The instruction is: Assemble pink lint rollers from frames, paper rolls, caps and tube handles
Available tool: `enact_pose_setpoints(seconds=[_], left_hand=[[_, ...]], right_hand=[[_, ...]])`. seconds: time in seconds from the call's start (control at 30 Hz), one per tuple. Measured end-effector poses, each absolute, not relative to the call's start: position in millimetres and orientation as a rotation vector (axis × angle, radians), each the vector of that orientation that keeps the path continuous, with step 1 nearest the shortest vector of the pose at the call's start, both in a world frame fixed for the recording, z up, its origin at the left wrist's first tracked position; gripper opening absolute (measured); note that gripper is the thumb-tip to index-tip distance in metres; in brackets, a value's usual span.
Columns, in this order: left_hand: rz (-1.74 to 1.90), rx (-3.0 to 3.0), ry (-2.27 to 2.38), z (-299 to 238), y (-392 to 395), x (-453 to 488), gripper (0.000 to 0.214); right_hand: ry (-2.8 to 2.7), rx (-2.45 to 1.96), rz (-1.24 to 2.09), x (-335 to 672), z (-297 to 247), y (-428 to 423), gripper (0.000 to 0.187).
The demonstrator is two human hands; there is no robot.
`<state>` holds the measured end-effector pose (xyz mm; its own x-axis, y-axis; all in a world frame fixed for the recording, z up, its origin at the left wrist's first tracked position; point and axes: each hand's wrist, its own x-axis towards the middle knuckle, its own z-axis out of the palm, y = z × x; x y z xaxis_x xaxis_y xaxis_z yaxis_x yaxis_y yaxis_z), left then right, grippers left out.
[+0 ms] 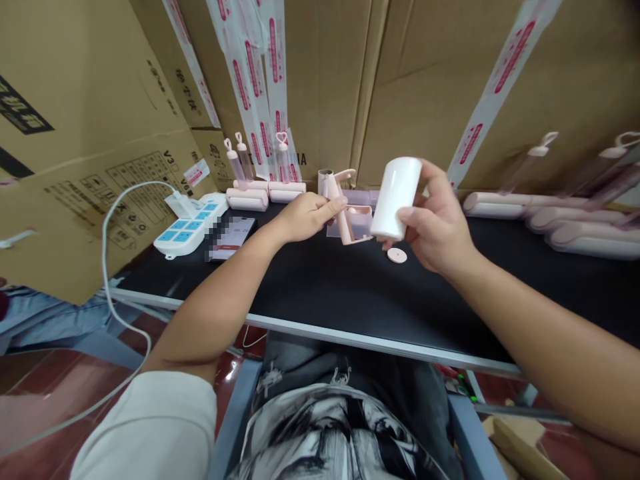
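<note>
One white roll [396,197] leans above the black table [310,287], held along its right side by the right hand [436,223], thumb in front, fingers partly hidden. The left hand [313,219] pinches what looks like a pink holder [347,229]; a pale disc [397,256] lies below the roll.

we are holding up a glossy white lint roll [397,193], its smooth cylinder standing nearly upright with the top leaning to the right. just left of it, we are gripping a pale pink plastic roller frame [345,227], its long bar tilting with the lower end to the right and a thin arm sticking out sideways toward the roll. below the roll, a small pale pink disc [397,255] is lying flat, showing a tiny mark at its centre.
</note>
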<state>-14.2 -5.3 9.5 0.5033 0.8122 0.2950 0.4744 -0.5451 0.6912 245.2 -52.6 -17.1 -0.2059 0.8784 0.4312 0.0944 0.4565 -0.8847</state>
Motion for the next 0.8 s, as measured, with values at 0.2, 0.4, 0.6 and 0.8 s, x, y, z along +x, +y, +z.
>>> enact_pose_setpoints(seconds=[0.2,0.4,0.6,0.8], left_hand=[[0.799,2.311,0.993,8.0,-13.6,-7.9,0.079],[0.751,2.389,1.03,5.0,-11.9,-8.7,0.076],[0.757,2.493,1.171,5.7,-12.7,-7.5,0.074],[0.785,2.552,1.339,3.8,-13.7,-5.3,0.069]], right_hand=[[-1.62,-0.922,0.898,237.7,-36.9,-34.9,0.089],[-1.625,-0.849,1.056,236.3,-38.9,-41.2,0.097],[-1.687,-0.769,1.079,240.0,-41.6,-37.5,0.096],[-1.629,-0.808,1.13,228.7,-35.1,-46.1,0.069]])
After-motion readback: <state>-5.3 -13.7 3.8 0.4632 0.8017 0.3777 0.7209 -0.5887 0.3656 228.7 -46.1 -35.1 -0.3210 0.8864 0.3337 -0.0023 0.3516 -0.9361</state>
